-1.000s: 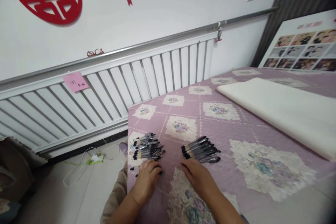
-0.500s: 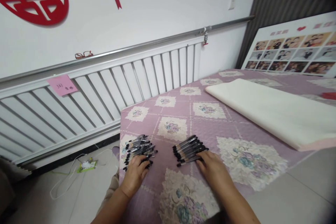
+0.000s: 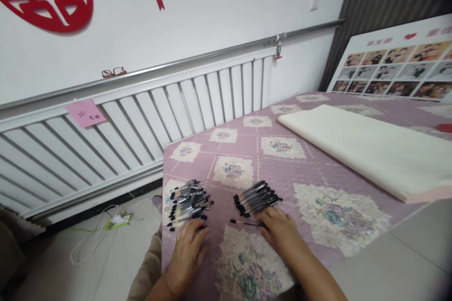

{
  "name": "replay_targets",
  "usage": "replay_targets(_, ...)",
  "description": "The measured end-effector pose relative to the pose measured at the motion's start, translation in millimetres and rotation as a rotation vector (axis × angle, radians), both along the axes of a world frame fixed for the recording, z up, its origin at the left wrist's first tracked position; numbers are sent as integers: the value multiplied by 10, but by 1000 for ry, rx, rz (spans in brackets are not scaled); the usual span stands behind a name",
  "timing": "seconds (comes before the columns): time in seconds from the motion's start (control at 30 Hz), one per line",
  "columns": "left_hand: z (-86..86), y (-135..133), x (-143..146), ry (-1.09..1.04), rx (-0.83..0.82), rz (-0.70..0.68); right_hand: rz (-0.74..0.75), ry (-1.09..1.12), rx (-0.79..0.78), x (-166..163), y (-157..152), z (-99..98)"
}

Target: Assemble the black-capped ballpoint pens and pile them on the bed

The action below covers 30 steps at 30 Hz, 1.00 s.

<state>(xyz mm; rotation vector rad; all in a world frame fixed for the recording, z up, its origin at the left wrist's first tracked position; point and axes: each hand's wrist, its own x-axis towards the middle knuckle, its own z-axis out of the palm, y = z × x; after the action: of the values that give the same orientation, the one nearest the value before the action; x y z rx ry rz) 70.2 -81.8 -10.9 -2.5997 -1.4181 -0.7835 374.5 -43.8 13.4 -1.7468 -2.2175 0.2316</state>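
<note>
A loose pile of black-tipped clear pens [image 3: 189, 200] lies near the left edge of the table. My left hand [image 3: 189, 249] is at the pile's near side, its fingers stretched over the nearest pen and the thumb apart. Further right is a neater row of similar pens [image 3: 257, 197], laid side by side at a slant. Just below that row, my right hand [image 3: 280, 233] has its fingers closed on the end of a single pen [image 3: 243, 222], whose dark tip points left. The palm hides the other end of this pen.
A purple floral tablecloth [image 3: 243, 143] covers the table. On its right lies a large folded cream sheet [image 3: 363, 150], with a photo board [image 3: 395, 66] behind. A white radiator [image 3: 197, 99] runs along the wall, and a cable [image 3: 83, 249] lies on the floor.
My left hand has drawn back toward me from over the pile. My right hand has moved slightly left and nearer, bringing one pen apart from the row.
</note>
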Motion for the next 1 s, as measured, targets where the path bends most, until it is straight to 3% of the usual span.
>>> replay_targets(0.17, 43, -206, 181, 17, -2, -16, 235, 92, -10, -414, -91, 0)
replay_targets(0.37, -13, -188, 246, 86, -96, 24, 409, 189, -27, -876, -213, 9)
replay_targets(0.57, -65, -147, 144, 38, -128, 51, 406, 280, -92, -795, -198, 74)
replay_targets(0.77, -52, -173, 165, 7, -75, 61, 409, 217, -121, -789, -188, 44)
replay_targets(1.0, 26, -176, 210, 24, -155, 35, 438, 182, -137, -878, -221, 79)
